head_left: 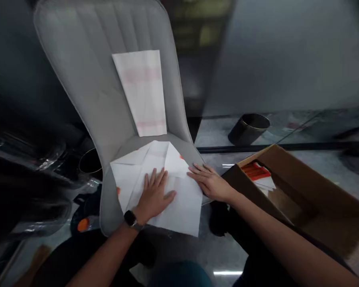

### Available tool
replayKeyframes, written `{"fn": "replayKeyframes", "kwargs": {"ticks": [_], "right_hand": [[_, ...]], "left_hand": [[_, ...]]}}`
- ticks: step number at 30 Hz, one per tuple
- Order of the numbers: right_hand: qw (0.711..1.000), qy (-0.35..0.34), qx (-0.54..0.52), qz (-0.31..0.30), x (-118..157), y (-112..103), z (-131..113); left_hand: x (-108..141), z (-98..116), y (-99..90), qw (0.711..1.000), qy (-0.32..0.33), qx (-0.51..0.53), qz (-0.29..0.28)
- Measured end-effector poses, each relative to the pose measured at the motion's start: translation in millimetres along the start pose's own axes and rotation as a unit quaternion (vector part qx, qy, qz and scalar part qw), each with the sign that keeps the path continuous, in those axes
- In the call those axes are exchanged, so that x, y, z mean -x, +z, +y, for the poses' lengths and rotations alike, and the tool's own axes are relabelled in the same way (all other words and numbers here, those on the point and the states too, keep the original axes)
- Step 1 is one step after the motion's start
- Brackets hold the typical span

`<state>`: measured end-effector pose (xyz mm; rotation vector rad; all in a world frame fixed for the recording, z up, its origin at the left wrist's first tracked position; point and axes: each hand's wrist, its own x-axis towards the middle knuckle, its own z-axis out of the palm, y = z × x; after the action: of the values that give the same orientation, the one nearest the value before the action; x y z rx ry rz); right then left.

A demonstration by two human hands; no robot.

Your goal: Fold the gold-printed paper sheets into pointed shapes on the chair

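A white sheet of paper with folded flaps and small orange marks at its edges lies on the seat of a grey chair. My left hand, with a watch on its wrist, rests flat on the middle of the sheet, fingers spread. At the sheet's right edge my right hand lies with its fingers stretched out, touching the paper. Against the chair's backrest leans a long folded white paper piece with faint pink bands.
On the floor to the right stands an open cardboard box holding red and white folded papers. Behind it is a black bin near a glass wall. An orange-capped bottle is at the lower left.
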<state>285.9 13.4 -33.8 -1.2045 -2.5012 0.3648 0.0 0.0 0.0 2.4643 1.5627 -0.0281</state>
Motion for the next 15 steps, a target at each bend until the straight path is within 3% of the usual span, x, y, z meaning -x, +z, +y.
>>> {"fn": "replayKeyframes", "kwargs": {"ticks": [5, 15], "right_hand": [[1.0, -0.014, 0.017, 0.013, 0, 1, -3], [0.999, -0.005, 0.045, 0.014, -11, 10, -50]], "left_hand": [[-1, 1, 2.8, 1.0, 0.005, 0.0, 0.022], [-1, 6, 3.1, 0.998, 0.006, -0.032, 0.045]]}}
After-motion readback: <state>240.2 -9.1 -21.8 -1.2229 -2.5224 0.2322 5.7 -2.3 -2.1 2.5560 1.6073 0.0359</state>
